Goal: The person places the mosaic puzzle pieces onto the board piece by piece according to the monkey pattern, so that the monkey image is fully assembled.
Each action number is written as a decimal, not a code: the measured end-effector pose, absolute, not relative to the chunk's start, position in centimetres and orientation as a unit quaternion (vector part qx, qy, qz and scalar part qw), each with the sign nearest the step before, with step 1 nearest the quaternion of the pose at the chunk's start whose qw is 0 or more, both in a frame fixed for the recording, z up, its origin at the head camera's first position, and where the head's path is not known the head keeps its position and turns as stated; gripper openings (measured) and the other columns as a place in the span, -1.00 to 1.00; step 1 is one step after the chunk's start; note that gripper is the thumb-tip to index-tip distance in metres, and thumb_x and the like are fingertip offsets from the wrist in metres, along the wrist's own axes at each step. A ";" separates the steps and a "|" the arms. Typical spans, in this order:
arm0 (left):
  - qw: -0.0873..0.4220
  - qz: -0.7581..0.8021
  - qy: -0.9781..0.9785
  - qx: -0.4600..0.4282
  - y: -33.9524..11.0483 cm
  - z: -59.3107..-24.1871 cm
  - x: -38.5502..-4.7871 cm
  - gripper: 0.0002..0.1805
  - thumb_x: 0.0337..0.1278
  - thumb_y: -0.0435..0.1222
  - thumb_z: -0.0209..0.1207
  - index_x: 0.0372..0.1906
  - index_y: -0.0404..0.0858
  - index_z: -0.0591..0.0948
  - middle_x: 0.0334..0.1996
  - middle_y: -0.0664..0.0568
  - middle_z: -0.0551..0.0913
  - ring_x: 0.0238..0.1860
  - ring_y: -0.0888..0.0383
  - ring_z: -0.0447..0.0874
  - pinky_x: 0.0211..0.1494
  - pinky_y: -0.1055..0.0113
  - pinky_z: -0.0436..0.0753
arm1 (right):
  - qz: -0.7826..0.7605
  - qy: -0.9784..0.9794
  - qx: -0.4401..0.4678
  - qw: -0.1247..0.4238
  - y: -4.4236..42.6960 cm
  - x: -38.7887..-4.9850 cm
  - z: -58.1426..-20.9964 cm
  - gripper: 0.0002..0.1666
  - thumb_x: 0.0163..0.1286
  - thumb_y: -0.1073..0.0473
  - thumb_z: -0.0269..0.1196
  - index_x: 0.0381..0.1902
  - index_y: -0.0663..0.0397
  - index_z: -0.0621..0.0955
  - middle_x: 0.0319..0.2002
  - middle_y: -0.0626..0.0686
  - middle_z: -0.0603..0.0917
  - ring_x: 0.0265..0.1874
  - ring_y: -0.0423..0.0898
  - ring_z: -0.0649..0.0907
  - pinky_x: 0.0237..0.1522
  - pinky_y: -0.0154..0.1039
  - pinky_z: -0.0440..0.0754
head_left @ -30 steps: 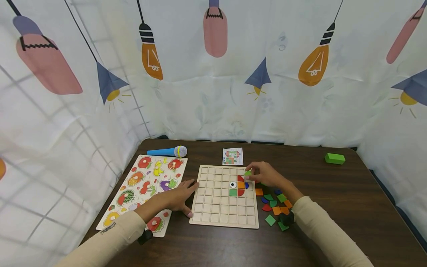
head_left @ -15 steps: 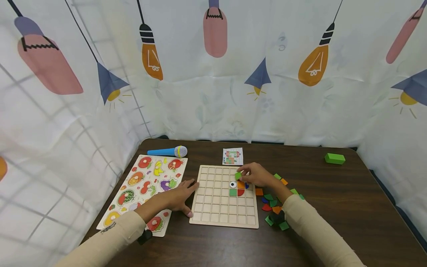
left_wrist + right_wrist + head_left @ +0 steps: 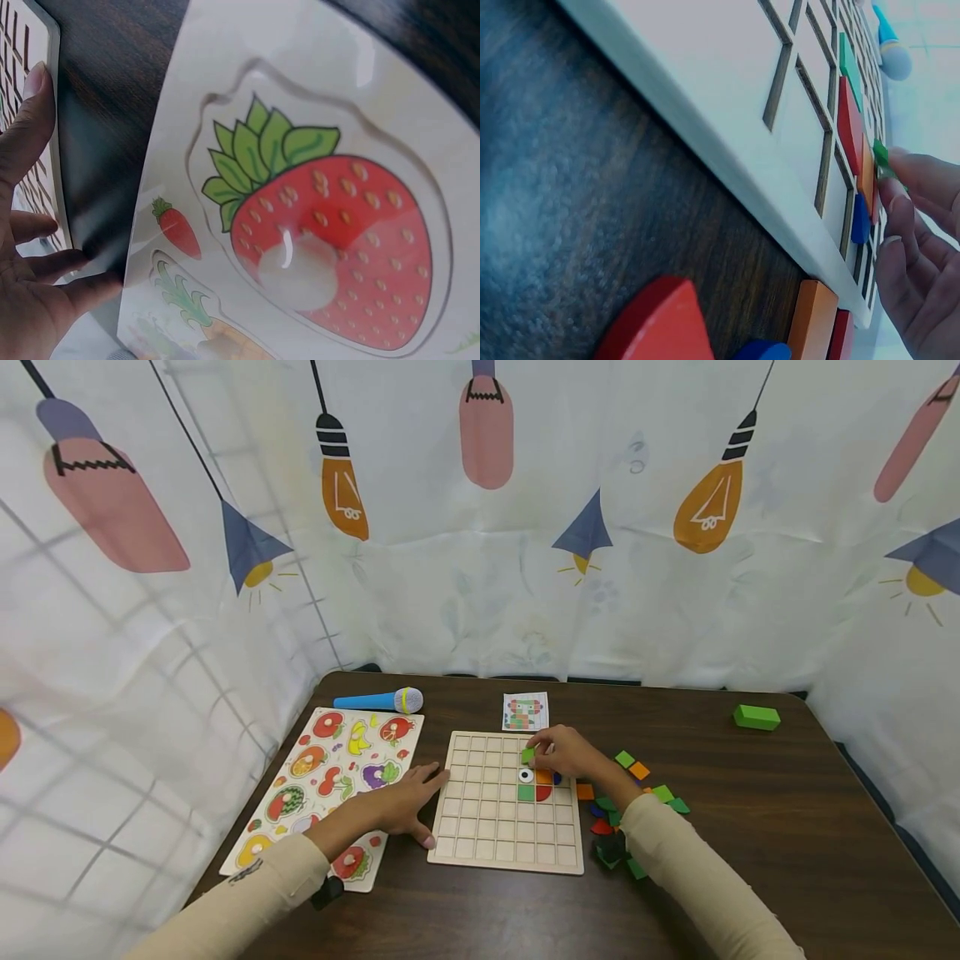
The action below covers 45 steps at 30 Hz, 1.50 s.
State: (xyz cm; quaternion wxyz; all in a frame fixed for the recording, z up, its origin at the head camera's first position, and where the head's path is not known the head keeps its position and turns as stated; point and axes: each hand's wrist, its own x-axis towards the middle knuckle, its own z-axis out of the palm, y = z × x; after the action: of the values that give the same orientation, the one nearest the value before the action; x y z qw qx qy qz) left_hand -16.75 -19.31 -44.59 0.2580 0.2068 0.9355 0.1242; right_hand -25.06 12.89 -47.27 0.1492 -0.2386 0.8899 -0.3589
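A wooden grid board (image 3: 480, 831) lies on the dark table. My left hand (image 3: 401, 806) rests at its left edge, fingers spread and fairly straight. My right hand (image 3: 573, 753) pinches a light green square tile (image 3: 527, 755) between thumb and fingers, over the board's upper part. Just below that tile sits a white eye tile (image 3: 526, 775), with a green square (image 3: 526, 792) beneath it. An orange square (image 3: 543, 777) and a red quarter-round piece (image 3: 543, 793) fill neighbouring cells. A blue piece (image 3: 861, 219) shows beside them in the right wrist view. My right fingers partly hide this group.
Several loose coloured pieces (image 3: 639, 770) lie right of the board, partly under my right forearm. A pattern card (image 3: 526, 711) sits behind the board. A fruit puzzle board (image 3: 300, 793) and a toy microphone (image 3: 378, 701) are on the left. A green block (image 3: 757, 717) stands far right.
My right hand has carried the light green tile leftward from the board's right columns to above the eye tile. The left hand has stayed at the board's edge.
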 end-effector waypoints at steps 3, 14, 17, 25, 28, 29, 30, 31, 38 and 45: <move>0.257 0.124 0.936 0.208 -19.3 -44.6 -16.7 0.19 -0.09 0.02 0.51 0.60 -0.14 0.08 0.60 -0.22 -0.03 0.60 -0.26 -0.09 0.45 -0.20 0.34 | -0.351 0.895 -0.237 0.141 12.8 -25.1 -47.3 -0.69 0.35 0.13 0.38 0.00 0.13 0.71 -0.33 -0.07 0.69 -0.40 -0.20 0.58 -0.28 -0.26 0.58; 0.256 0.126 0.935 0.210 -19.2 -44.3 -16.7 0.19 -0.09 0.01 0.51 0.60 -0.16 0.08 0.60 -0.23 -0.04 0.60 -0.26 -0.10 0.46 -0.20 0.32 | -0.308 0.918 -0.212 0.130 12.2 -25.2 -47.0 -0.83 0.33 0.13 0.40 -0.14 -0.02 0.77 -0.37 -0.13 0.69 -0.43 -0.21 0.57 -0.34 -0.29 0.53; 0.257 0.125 0.935 0.210 -19.2 -44.4 -16.8 0.19 -0.09 0.01 0.51 0.60 -0.15 0.08 0.60 -0.23 -0.03 0.60 -0.26 -0.10 0.46 -0.20 0.32 | -0.304 0.920 -0.214 0.126 12.1 -25.0 -46.9 -0.83 0.32 0.12 0.41 -0.14 -0.02 0.78 -0.35 -0.12 0.71 -0.42 -0.22 0.58 -0.32 -0.29 0.55; 0.257 0.126 0.935 0.207 -19.2 -44.3 -16.8 0.19 -0.08 0.00 0.51 0.60 -0.14 0.07 0.60 -0.22 -0.04 0.60 -0.27 -0.11 0.46 -0.22 0.31 | -0.298 0.922 -0.215 0.123 11.8 -24.8 -46.4 -0.83 0.33 0.11 0.40 -0.14 -0.04 0.78 -0.35 -0.13 0.72 -0.40 -0.22 0.58 -0.34 -0.27 0.53; 0.258 0.123 0.936 0.207 -19.3 -44.3 -16.9 0.19 -0.08 0.00 0.51 0.60 -0.14 0.07 0.60 -0.23 -0.05 0.60 -0.27 -0.11 0.46 -0.23 0.31 | -0.290 0.922 -0.223 0.123 11.9 -25.0 -46.3 -0.81 0.34 0.09 0.39 -0.12 -0.04 0.78 -0.34 -0.13 0.72 -0.40 -0.22 0.59 -0.35 -0.27 0.52; 0.259 0.122 0.935 0.207 -19.3 -44.4 -17.0 0.19 -0.08 0.00 0.51 0.61 -0.14 0.07 0.60 -0.23 -0.05 0.60 -0.27 -0.11 0.46 -0.23 0.31 | -0.290 0.922 -0.227 0.123 12.0 -25.0 -46.3 -0.80 0.34 0.09 0.38 -0.11 -0.03 0.78 -0.34 -0.12 0.73 -0.40 -0.21 0.59 -0.35 -0.27 0.53; 0.260 0.121 0.935 0.208 -19.3 -44.4 -17.0 0.19 -0.07 0.00 0.51 0.61 -0.15 0.06 0.60 -0.23 -0.05 0.60 -0.27 -0.11 0.46 -0.23 0.31 | -0.291 0.920 -0.230 0.125 12.1 -25.1 -46.3 -0.79 0.35 0.08 0.37 -0.10 -0.01 0.77 -0.33 -0.11 0.72 -0.40 -0.21 0.59 -0.35 -0.27 0.54; 0.262 0.119 0.935 0.210 -19.3 -44.3 -17.0 0.20 -0.07 0.00 0.51 0.61 -0.15 0.05 0.61 -0.23 -0.06 0.60 -0.28 -0.12 0.46 -0.23 0.30 | -0.293 0.919 -0.231 0.126 12.3 -25.2 -46.4 -0.77 0.37 0.07 0.36 -0.08 0.00 0.76 -0.32 -0.10 0.72 -0.40 -0.21 0.58 -0.34 -0.28 0.54; 0.260 0.116 0.935 0.209 -19.2 -44.4 -17.0 0.20 -0.08 0.01 0.51 0.61 -0.15 0.06 0.60 -0.23 -0.06 0.60 -0.28 -0.11 0.45 -0.21 0.33 | -0.329 0.904 -0.244 0.126 14.8 -25.3 -46.2 -0.74 0.44 0.11 0.29 0.01 0.08 0.72 -0.28 -0.04 0.69 -0.41 -0.17 0.55 -0.36 -0.28 0.56; 0.258 0.115 0.938 0.201 -19.3 -44.5 -16.8 0.19 -0.12 0.03 0.51 0.60 -0.12 0.09 0.60 -0.22 -0.03 0.60 -0.27 -0.10 0.47 -0.23 0.29 | -0.353 0.901 -0.225 0.114 19.2 -24.8 -45.7 -0.70 0.44 0.14 0.29 0.04 0.17 0.69 -0.25 0.02 0.68 -0.42 -0.12 0.61 -0.40 -0.27 0.63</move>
State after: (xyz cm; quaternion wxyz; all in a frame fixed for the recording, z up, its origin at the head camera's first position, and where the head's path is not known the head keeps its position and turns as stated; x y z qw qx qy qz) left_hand -16.84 -19.26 -44.48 0.2582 0.2012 0.9379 0.1150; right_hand -24.82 19.18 -45.68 0.1144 -0.2249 0.9009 -0.3531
